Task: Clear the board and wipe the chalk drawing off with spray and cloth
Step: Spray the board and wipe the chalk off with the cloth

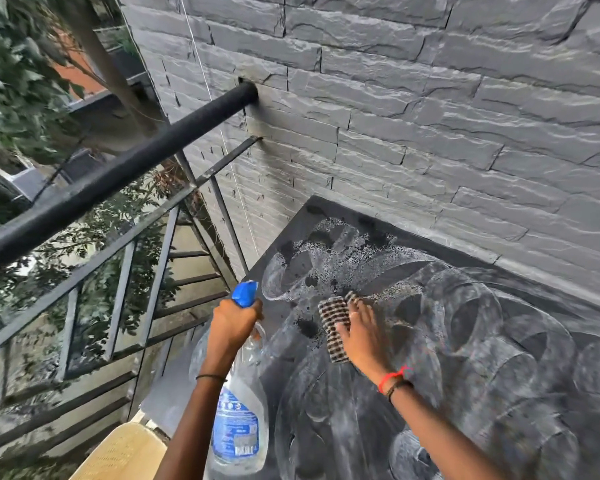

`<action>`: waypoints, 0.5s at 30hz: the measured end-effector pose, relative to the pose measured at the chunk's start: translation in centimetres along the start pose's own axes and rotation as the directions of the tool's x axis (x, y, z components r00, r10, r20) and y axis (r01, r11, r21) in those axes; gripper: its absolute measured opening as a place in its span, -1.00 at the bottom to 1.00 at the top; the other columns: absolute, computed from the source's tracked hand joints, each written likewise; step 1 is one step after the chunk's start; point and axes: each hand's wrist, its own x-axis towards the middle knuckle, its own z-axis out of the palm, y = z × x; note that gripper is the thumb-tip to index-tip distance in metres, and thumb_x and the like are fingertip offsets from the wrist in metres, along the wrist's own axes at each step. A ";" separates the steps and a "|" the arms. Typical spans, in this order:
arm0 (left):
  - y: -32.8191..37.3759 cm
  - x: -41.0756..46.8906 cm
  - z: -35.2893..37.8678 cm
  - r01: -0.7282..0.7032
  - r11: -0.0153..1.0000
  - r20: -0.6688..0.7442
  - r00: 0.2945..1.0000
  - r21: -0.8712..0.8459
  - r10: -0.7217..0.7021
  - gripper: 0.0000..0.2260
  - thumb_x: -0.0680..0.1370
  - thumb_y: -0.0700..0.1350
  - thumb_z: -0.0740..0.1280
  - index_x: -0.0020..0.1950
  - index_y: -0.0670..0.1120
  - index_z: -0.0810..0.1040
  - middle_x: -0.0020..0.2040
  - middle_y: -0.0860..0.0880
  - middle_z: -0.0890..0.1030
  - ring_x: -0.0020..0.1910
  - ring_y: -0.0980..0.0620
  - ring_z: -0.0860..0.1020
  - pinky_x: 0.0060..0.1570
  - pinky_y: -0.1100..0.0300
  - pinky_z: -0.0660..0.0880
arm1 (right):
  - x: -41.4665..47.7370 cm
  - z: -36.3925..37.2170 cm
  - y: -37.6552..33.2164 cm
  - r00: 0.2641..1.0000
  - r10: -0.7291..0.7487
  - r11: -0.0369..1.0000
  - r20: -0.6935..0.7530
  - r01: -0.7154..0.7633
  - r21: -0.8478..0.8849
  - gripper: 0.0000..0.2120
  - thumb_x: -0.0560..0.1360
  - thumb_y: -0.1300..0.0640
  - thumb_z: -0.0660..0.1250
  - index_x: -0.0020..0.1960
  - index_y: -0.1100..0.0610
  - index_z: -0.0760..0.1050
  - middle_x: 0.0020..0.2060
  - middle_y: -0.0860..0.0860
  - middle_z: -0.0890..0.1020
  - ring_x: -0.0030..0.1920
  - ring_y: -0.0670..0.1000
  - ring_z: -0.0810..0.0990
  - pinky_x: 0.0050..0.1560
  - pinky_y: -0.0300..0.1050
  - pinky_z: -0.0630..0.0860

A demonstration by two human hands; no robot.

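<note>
The spray bottle (240, 410) is gripped round its neck by the left hand (234, 323). The checked cloth (332, 323) is pressed flat beneath the right hand (364, 337), fingers straight, against the chalk-smeared blackboard (465, 341).

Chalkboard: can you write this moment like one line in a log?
left hand: grips spray bottle | right hand: presses cloth flat on board | board: wet speckles, chalk smeared, not clean yet

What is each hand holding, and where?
Left hand grips the spray bottle at its neck, under the blue nozzle. Right hand grips nothing; it presses the checked cloth flat on the chalkboard.
</note>
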 end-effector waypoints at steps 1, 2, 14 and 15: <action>0.1 0.4 0.1 0.001 1.000 0.003 1.000 -0.015 -0.001 -0.75 0.26 0.04 0.26 -0.38 -0.11 0.63 -0.36 -0.13 0.69 -0.35 -0.16 0.65 -0.17 -0.02 0.59 | -0.4 1.2 0.2 1.000 0.002 0.997 0.021 0.000 -0.081 -0.44 0.57 -0.09 0.04 0.47 0.21 0.17 0.45 0.24 0.22 0.45 0.21 0.18 0.44 0.11 0.14; 0.1 0.9 0.2 0.001 1.000 0.007 1.000 -0.026 -0.001 -0.76 0.26 0.03 0.27 -0.38 -0.11 0.63 -0.35 -0.13 0.69 -0.35 -0.17 0.65 -0.18 -0.03 0.59 | -0.6 2.3 0.3 1.000 0.009 0.991 0.022 -0.006 -0.136 -0.40 0.54 -0.13 -0.04 0.46 0.21 0.21 0.43 0.27 0.24 0.43 0.25 0.21 0.41 0.19 0.19; 1.2 5.7 0.1 -0.004 0.998 0.003 1.000 -0.064 0.004 -0.77 0.28 -0.02 0.30 -0.34 -0.17 0.63 -0.53 -0.12 0.59 -0.46 -0.12 0.61 -0.32 0.13 0.49 | 1.3 6.9 -5.9 0.963 -0.248 0.923 0.105 0.268 -0.277 -0.44 0.53 -0.12 -0.02 0.44 0.13 0.25 0.42 0.21 0.30 0.44 0.20 0.24 0.39 0.16 0.00; 1.2 6.2 -0.1 -0.016 0.998 0.001 1.000 -0.067 0.016 -0.79 0.31 -0.04 0.31 -0.35 -0.16 0.63 -0.53 -0.13 0.60 -0.47 -0.11 0.60 -0.32 0.12 0.49 | 0.3 6.8 -5.1 0.948 -0.290 0.909 0.129 0.315 -0.274 -0.44 0.54 -0.11 -0.02 0.46 0.12 0.23 0.43 0.20 0.27 0.45 0.19 0.21 0.39 0.14 -0.01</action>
